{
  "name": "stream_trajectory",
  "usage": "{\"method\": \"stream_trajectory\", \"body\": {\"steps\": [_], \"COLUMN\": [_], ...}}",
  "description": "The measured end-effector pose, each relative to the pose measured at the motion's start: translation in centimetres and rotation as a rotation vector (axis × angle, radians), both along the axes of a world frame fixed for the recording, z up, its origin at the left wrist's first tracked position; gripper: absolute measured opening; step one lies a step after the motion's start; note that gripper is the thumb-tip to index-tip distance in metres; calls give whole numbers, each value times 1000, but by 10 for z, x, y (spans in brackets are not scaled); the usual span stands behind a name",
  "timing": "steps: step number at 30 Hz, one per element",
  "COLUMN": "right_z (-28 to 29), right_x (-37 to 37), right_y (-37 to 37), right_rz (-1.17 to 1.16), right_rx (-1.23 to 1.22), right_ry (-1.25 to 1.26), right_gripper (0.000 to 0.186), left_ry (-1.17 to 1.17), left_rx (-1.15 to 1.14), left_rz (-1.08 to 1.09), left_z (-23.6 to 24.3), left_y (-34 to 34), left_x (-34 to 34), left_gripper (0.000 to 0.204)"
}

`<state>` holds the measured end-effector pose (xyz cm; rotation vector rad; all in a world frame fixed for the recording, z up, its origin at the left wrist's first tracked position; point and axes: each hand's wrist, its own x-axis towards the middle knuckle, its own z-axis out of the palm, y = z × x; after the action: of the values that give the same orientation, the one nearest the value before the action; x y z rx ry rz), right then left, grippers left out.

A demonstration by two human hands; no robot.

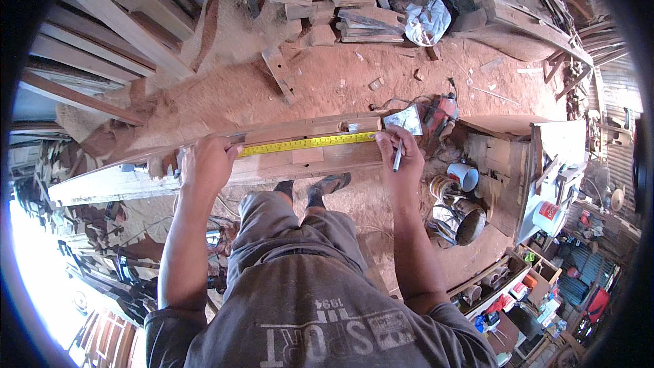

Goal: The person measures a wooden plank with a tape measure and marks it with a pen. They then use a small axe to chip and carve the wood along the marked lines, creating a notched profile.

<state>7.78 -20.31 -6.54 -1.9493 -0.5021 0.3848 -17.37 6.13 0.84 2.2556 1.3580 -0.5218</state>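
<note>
While our left hand point(208, 163) presses the yellow tape measure point(306, 143) onto the plank point(272, 163), our right hand point(402, 157) grips a pencil point(398, 158).

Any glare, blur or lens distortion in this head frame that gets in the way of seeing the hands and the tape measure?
Head view: strong fisheye bend, so the plank curves; blown-out daylight at the lower left rim; left hand, right hand and yellow tape measure are evenly lit and sharp; dark vignette around the rim.
</note>
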Motion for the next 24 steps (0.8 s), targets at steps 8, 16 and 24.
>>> {"method": "stream_trajectory", "body": {"steps": [8, 16, 24], "right_z": [6, -11, -4], "right_x": [-3, 7, 7], "right_y": [7, 4, 4], "right_rz": [-34, 31, 85], "right_rx": [-33, 5, 67], "right_ry": [-87, -256, -149], "right_gripper": [24, 20, 20], "left_ry": [34, 22, -26], "left_rx": [-5, 85, 143], "left_rz": [36, -50, -59], "left_z": [2, -3, -7], "left_y": [-3, -6, -9], "left_x": [1, -4, -13], "left_gripper": [32, 36, 36]}}
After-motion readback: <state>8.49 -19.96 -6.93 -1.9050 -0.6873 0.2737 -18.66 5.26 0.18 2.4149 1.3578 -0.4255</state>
